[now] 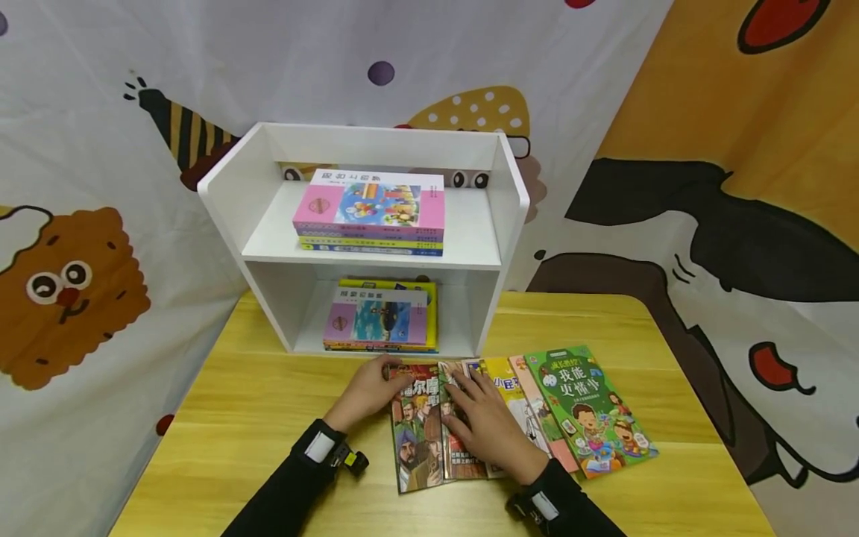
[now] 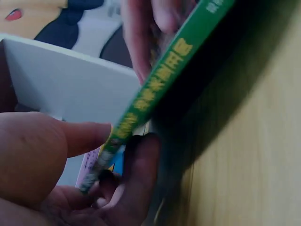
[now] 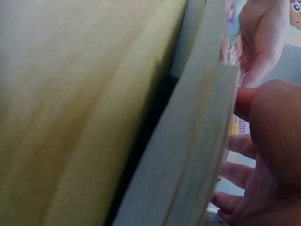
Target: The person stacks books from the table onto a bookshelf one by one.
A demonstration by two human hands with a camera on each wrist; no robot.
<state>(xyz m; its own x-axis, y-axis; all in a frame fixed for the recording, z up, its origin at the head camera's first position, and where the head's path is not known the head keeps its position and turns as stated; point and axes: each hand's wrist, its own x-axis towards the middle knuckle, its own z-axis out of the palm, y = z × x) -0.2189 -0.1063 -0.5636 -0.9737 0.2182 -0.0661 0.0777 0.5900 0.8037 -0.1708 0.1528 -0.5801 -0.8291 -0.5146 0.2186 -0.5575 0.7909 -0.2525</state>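
Observation:
Several thin picture books lie fanned and overlapping on the table. At the left end is a comic book (image 1: pixel 409 436) with drawn faces on its cover; my left hand (image 1: pixel 367 389) pinches its upper left corner. In the left wrist view, thumb and fingers stand on either side of its green spine (image 2: pixel 160 77). My right hand (image 1: pixel 493 425) rests with spread fingers on the neighbouring comic book (image 1: pixel 463 466) and a yellow-and-white book (image 1: pixel 517 399). Right of that hand are a pink-edged book (image 1: pixel 546 418) and a green book (image 1: pixel 604 418). Page edges (image 3: pixel 202 136) show close up in the right wrist view.
A white two-level shelf (image 1: pixel 506 201) stands behind the books on the wooden table (image 1: pixel 255 447). Its upper level bears a stack of books (image 1: pixel 376 205), its lower level a shorter stack (image 1: pixel 379 317). A printed cloth (image 1: pixel 302 60) hangs behind.

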